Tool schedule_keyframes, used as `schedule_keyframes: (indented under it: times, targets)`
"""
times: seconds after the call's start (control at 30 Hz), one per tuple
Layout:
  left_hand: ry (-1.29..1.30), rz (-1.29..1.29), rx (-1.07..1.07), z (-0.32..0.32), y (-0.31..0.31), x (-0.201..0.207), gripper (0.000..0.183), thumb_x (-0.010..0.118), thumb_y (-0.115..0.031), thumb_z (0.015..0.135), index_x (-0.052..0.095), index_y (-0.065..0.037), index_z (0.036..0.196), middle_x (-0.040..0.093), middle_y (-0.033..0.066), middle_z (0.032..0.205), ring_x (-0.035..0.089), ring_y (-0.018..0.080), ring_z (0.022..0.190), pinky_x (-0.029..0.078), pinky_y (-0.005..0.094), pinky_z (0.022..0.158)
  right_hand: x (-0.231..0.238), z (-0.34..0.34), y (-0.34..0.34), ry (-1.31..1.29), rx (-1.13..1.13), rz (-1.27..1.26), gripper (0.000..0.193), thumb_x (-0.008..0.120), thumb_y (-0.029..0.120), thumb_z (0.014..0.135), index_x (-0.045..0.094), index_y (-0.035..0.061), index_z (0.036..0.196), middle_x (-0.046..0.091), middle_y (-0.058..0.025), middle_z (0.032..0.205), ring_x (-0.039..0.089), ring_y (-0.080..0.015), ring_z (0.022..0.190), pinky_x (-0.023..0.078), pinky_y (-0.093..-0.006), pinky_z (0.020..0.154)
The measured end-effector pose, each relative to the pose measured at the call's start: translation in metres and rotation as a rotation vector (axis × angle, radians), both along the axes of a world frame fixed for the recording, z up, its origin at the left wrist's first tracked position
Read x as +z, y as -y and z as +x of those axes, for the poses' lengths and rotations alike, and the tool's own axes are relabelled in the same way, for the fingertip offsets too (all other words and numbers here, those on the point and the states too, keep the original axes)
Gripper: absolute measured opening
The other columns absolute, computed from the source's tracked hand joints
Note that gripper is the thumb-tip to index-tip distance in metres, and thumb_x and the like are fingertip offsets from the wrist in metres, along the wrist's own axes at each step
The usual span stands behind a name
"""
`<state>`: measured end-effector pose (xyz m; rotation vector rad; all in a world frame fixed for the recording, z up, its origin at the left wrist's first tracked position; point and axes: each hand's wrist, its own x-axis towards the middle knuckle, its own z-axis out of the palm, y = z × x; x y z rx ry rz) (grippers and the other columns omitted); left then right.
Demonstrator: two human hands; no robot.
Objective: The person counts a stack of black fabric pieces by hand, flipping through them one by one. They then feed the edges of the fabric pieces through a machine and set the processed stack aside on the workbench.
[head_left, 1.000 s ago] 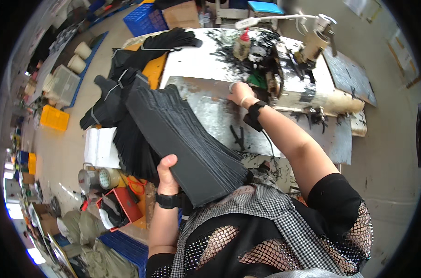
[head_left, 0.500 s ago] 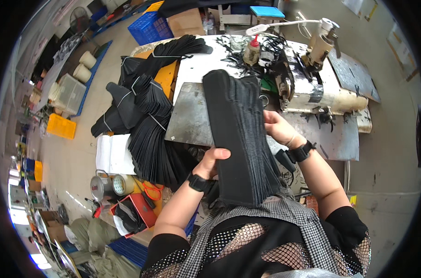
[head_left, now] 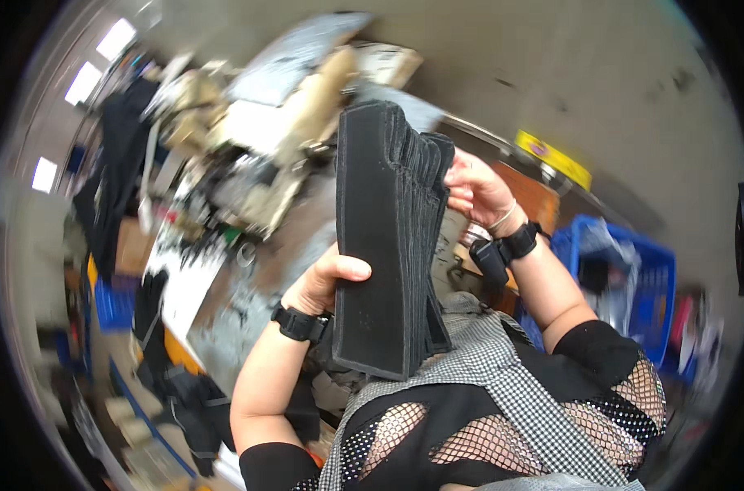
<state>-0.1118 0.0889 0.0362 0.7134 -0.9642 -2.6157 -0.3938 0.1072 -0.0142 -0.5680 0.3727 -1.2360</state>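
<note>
A thick stack of long black cut fabric pieces (head_left: 365,245) stands on its length in front of my chest, its layered edges turned to the right. My left hand (head_left: 327,282) grips the stack's left side, with the thumb lying on the front piece and the other fingers hidden behind it. At the upper right edge, the bent fingers of my right hand (head_left: 482,192) press against the layers; some fingertips are hidden. Near the bottom the layers fan apart a little, close to my checked apron (head_left: 470,348).
A blurred white work table (head_left: 184,282) with a machine (head_left: 306,110) lies at the left and far side. Tied black bundles (head_left: 196,401) are at lower left. A blue plastic crate (head_left: 665,303) stands to my right, near a yellow sign (head_left: 553,158).
My view has swung to the right, so the table and machine now lie to the left and the blue crate shows. Both hands keep the stack, now more upright and more compact.
</note>
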Motion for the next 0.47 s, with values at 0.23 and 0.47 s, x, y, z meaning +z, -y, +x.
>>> schedule_keyframes:
  times: [0.23,0.47]
  targets:
    - [0.183,-0.341,-0.644,-0.220,-0.034,0.012,0.078,0.072,-0.013,0.069,0.036,0.001,0.137,0.055,0.0105,0.120,0.053,0.0179,0.111,0.042,0.0305,0.097,0.033,-0.179,-0.154,-0.128,-0.481,-0.082,0.067,0.056,0.010,0.084,0.027,0.0051,0.144,0.060,-0.0060,0.081,0.044,-0.0029,0.049,0.038,-0.0166,0.039]
    - [0.181,-0.462,-1.152,-0.370,-0.114,-0.027,0.100,0.079,-0.016,0.064,0.021,-0.003,0.145,0.049,0.0130,0.130,0.045,0.0234,0.123,0.033,0.0348,0.107,0.069,-0.249,-0.313,-0.805,-0.644,-0.201,0.073,0.064,0.015,0.083,0.028,-0.0021,0.143,0.053,-0.0211,0.131,0.055,-0.0278,0.119,0.043,-0.0339,0.102]
